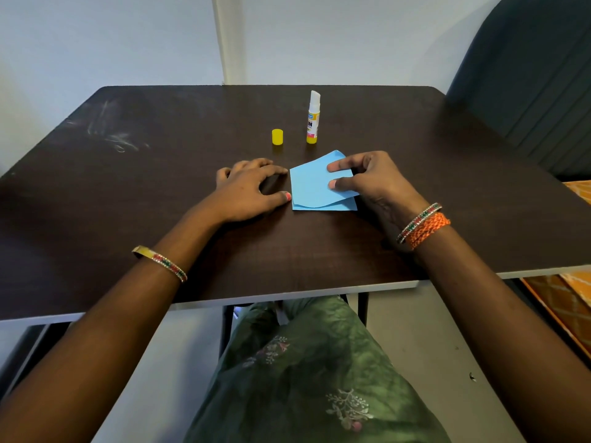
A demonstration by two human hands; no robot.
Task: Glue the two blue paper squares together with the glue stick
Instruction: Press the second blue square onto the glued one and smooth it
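Head view of a dark wooden table (128, 219). Just right of centre frame lie two blue paper squares, one over the other. The upper blue square (311, 187) is turned slightly askew and its lower edge curls up off the lower blue square (347, 205), which shows as a strip along the bottom and as a corner at the top.

The right hand (367, 180) comes in from the lower right and pinches the right side of the upper blue square between thumb and forefinger, the other fingers curled behind.

The left hand (248, 187) lies on the table just left of the papers, fingers spread and relaxed, grasping nothing; its forefinger tip and thumb tip reach close to the left edge of the squares, and contact cannot be judged.

Above the papers, toward upper centre, the glue stick (313, 119) stands upright and uncapped, white glue exposed. Its yellow cap (277, 137) stands to its left, apart from it. Both are clear of the hands.
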